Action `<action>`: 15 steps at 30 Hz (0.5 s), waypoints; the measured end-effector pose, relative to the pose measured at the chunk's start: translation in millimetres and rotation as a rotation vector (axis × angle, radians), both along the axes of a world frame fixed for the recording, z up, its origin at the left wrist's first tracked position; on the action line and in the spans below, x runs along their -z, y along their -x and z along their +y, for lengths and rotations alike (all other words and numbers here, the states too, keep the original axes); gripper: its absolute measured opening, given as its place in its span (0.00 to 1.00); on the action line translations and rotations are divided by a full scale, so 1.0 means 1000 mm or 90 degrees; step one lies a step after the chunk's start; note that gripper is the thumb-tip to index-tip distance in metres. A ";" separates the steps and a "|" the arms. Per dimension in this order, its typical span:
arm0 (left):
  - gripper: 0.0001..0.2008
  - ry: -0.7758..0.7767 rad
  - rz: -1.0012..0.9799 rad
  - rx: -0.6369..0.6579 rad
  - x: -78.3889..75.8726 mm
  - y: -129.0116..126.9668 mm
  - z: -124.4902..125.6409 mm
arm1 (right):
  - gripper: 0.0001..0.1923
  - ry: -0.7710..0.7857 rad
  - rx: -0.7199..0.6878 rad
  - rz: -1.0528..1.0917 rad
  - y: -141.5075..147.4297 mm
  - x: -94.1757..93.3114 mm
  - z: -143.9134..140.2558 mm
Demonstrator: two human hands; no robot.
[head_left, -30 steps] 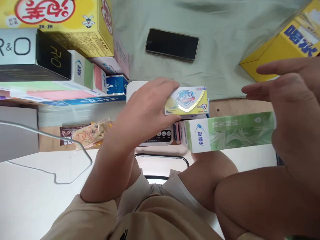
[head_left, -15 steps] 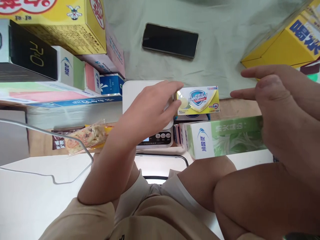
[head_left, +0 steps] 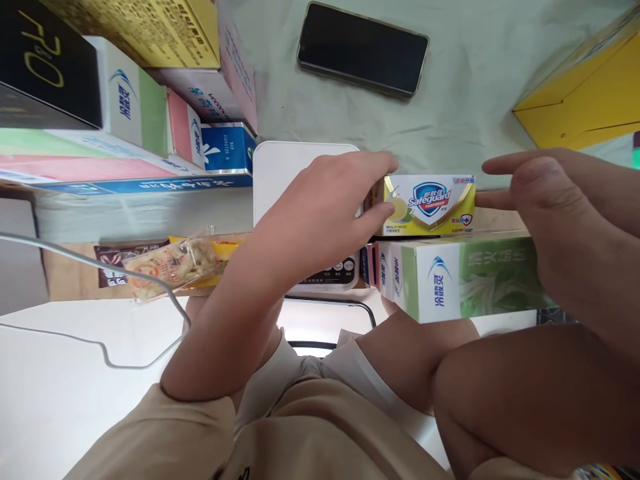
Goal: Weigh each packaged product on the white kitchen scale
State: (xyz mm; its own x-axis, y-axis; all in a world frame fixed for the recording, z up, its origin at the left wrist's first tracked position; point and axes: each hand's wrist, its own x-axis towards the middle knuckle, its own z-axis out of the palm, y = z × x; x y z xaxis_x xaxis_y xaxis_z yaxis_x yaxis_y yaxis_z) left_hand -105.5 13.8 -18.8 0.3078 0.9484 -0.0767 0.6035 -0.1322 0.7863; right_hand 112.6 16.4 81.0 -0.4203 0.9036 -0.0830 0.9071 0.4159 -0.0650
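Observation:
A yellow-and-white Safeguard soap box point(head_left: 429, 205) lies with its label up, to the right of the white digital scale point(head_left: 280, 160). My left hand point(head_left: 330, 207) reaches across the scale and pinches the box's left end between thumb and fingers. At the right, my right hand point(head_left: 565, 220) has its fingers stretched out, one fingertip at the box's right end. Below the soap, a green-and-white toothpaste box point(head_left: 480, 280) stands partly behind my right hand. My left hand hides much of the scale and its buttons.
A black phone point(head_left: 363, 50) lies on the pale green cloth point(head_left: 450, 127). Stacked boxes at the left include a black box point(head_left: 45, 67) and a blue box point(head_left: 227, 148). Wrapped snacks point(head_left: 170, 267) lie near the front edge, beside a white cable point(head_left: 100, 250). A yellow carton point(head_left: 585, 100) stands right.
My left hand and the soap box have shifted right, up to my right fingertip, closing the gap between them. The whole view has also shifted, with the phone and boxes appearing higher.

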 end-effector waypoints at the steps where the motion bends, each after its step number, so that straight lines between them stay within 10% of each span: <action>1: 0.13 0.004 -0.003 -0.005 -0.001 0.001 0.000 | 0.28 0.020 0.052 0.013 0.002 0.000 0.001; 6: 0.14 0.000 -0.003 -0.035 -0.002 0.004 0.000 | 0.34 0.049 0.208 0.011 0.010 0.000 0.001; 15: 0.14 0.035 -0.051 -0.064 0.002 0.003 0.002 | 0.36 0.029 0.093 0.009 0.011 0.003 -0.002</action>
State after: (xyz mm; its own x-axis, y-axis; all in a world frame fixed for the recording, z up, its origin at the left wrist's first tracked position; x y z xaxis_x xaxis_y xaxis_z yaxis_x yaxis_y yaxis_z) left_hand -108.1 15.4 -20.6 0.2184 0.9699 -0.1079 0.5467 -0.0300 0.8368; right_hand 102.0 14.2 77.5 -0.2868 0.9504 -0.1208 0.9563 0.2765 -0.0948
